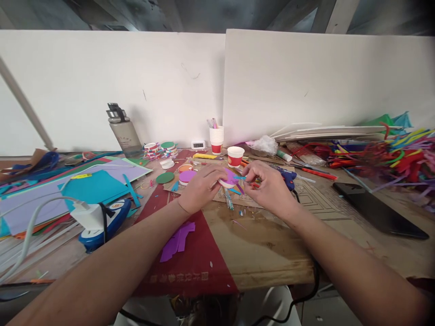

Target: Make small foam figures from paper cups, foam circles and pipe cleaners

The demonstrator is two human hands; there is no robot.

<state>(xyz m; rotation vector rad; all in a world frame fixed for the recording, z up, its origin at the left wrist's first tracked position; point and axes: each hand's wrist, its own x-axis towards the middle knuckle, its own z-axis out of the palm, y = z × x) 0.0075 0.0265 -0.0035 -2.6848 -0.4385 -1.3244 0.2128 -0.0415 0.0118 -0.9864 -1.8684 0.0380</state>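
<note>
Two bare forearms reached across the cluttered desk (272,253), where the left hand (200,188) was curled around a white cup (227,182) capped with a purple disc (229,175), held just above the cardboard. The right hand (268,185) pinched a small coloured strip (253,182) against the disc's edge, apparently mid-attachment; seating it looked to need a steady cup and a fine press.
</note>
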